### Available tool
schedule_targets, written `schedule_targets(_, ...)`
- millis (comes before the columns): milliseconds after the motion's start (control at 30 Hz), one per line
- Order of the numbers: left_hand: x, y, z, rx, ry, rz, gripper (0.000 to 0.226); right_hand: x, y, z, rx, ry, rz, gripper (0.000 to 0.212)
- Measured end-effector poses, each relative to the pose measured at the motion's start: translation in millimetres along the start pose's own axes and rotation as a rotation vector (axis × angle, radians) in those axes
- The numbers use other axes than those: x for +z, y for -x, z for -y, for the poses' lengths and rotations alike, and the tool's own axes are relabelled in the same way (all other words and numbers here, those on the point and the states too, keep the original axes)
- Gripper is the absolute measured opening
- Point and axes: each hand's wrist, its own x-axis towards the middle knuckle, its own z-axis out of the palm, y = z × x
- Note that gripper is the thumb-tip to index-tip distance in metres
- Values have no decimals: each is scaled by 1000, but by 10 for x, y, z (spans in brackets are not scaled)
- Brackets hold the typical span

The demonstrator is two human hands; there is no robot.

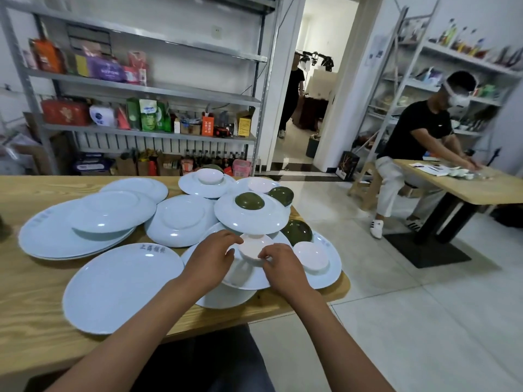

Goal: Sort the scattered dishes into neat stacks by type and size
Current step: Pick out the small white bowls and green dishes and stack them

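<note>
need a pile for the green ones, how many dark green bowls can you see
3: one upside down on a raised white plate, one tilted right of it, one nearer, below that plate's edge. More may hide under plates.

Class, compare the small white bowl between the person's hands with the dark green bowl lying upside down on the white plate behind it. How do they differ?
The small white bowl is white; the dark green bowl is olive green. The white one sits mouth up, the green one is overturned, base up. The left hand and right hand grip the white bowl's rim; nothing touches the green one. Both are small, round and rest on white plates.
</note>
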Motion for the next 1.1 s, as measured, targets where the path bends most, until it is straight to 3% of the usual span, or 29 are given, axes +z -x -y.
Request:
schedule_targets(633, -39, 26, 52, 6, 40, 95, 32, -146, 213, 54, -74, -124, -70, 19)
schedule_targets(867, -255, 36, 43, -30, 50, -27, 31, -233, 62, 451, -245, -150, -146, 15)
schedule_targets(1100, -850, 137, 358, -78, 1, -217, 22, -37, -210, 1116, -397, -214, -89, 19)
